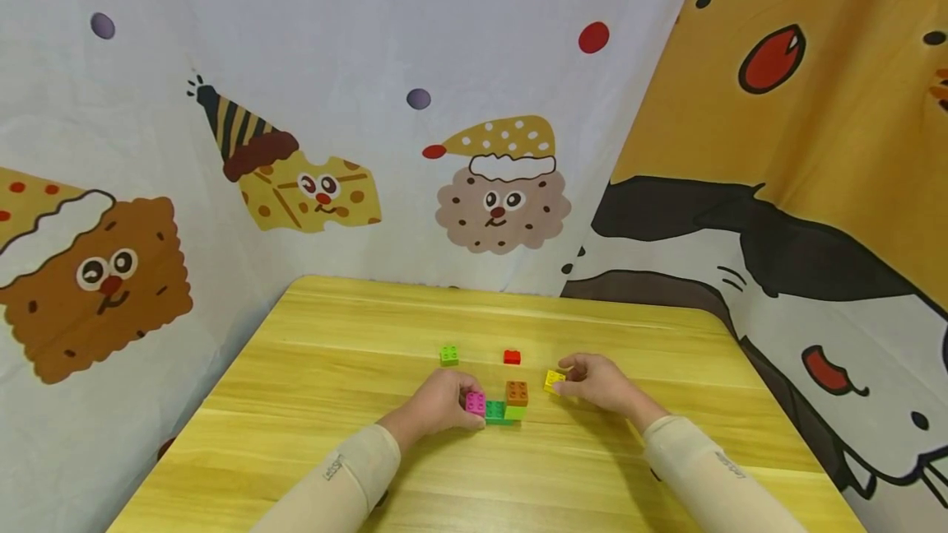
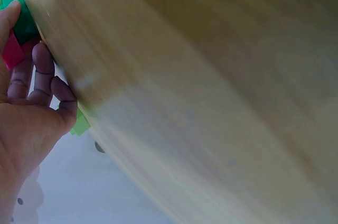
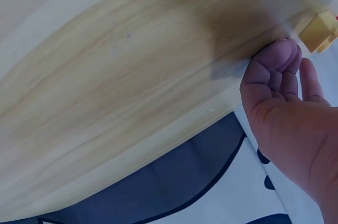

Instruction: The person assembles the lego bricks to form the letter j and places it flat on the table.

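My left hand [image 1: 444, 403] grips the left end of a small toy brick build, thumb in front and fingers behind. That build has a long green brick [image 1: 495, 410] at the bottom, a pink brick [image 1: 476, 403] on its left, and an orange brick [image 1: 517, 392] over a lime one [image 1: 514, 413] on its right. In the left wrist view, the thumb lies against the green brick [image 2: 25, 22]. Beside a yellow brick [image 1: 554, 381] is my right hand [image 1: 601, 382], its fingers loosely bent. The yellow brick [image 3: 319, 31] sits just beyond the fingertips in the right wrist view.
A lime green brick [image 1: 448, 355] and a red brick [image 1: 512, 357] lie on the wooden table [image 1: 355, 327], farther back than the build. Behind the table hangs a printed cloth [image 1: 355, 39] with cartoon figures.
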### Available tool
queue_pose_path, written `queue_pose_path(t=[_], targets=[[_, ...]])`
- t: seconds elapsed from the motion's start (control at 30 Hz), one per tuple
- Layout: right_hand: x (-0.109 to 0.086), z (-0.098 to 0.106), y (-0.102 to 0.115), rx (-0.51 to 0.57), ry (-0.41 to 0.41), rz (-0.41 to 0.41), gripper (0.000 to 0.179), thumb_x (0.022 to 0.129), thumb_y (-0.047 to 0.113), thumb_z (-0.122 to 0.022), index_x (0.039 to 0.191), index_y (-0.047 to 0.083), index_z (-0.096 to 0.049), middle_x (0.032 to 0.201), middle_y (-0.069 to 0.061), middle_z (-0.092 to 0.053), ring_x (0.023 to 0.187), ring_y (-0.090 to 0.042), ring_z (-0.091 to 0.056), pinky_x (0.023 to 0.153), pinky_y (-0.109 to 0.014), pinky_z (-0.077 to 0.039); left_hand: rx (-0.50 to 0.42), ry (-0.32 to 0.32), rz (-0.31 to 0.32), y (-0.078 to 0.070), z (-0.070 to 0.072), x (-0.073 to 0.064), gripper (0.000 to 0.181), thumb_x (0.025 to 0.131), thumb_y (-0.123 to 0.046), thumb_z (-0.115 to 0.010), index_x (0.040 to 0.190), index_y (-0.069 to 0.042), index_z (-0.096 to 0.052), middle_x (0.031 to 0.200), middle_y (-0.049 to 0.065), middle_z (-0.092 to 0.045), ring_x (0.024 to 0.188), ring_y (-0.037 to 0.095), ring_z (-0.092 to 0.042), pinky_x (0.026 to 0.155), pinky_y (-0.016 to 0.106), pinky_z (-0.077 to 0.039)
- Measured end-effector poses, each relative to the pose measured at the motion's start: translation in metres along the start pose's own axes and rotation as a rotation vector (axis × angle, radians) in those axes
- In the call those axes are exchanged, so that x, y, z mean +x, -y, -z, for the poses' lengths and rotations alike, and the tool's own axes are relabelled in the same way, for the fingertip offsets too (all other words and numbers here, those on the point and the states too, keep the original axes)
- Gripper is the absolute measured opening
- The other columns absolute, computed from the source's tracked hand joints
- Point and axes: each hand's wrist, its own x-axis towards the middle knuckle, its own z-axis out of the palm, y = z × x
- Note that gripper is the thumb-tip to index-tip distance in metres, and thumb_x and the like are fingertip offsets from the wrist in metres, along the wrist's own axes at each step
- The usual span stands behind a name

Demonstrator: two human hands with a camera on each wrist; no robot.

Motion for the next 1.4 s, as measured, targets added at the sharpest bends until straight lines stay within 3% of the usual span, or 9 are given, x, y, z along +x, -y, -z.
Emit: queue_pose_path(t=[0.37,0.77,1.2,1.4], targets=[[0.000,-0.010,0.006,-0.116,-0.037,0.024,0.057,0.088,0.033,-0.089,0.134,0.005,-0.069,0.112,-0.006,-0.074,0.101,-0.019,-0.065,0.092,-0.043,-0.057,0.002,0.003,0.012,-0.001,0.001,-0.001,0.025,0.078,-0.016,-0.096,0.092,-0.019,-0.076,0.076,-0.010,-0.067,0.071,0.005,-0.059,0.063,0.021,-0.052],[-0.002,-0.018,0.012,-0.270,-0.064,0.069,0.050,0.088,0.035,-0.089,0.127,0.008,-0.074,0.102,0.000,-0.072,0.091,-0.014,-0.061,0.084,-0.041,-0.055,-0.010,0.009,0.020,-0.004,0.002,-0.002,0.024,0.078,-0.015,-0.096,0.092,-0.018,-0.076,0.076,-0.009,-0.067,0.071,0.006,-0.059,0.063,0.022,-0.052],[0.000,-0.020,0.008,-0.270,-0.070,0.063,0.044,0.090,0.035,-0.087,0.125,0.010,-0.075,0.102,0.001,-0.072,0.090,-0.014,-0.060,0.083,-0.040,-0.055,-0.022,0.007,0.017,-0.003,0.001,-0.002,0.024,0.078,-0.014,-0.096,0.091,-0.018,-0.076,0.075,-0.009,-0.067,0.070,0.005,-0.059,0.062,0.021,-0.051],[0.000,-0.017,0.015,-0.175,-0.053,0.037,0.039,0.092,0.032,-0.085,0.124,0.011,-0.075,0.106,0.000,-0.074,0.093,-0.015,-0.061,0.084,-0.037,-0.055,-0.023,0.007,0.012,-0.004,0.001,-0.002,0.024,0.078,-0.014,-0.096,0.091,-0.017,-0.077,0.076,-0.009,-0.067,0.070,0.006,-0.058,0.062,0.022,-0.051]])
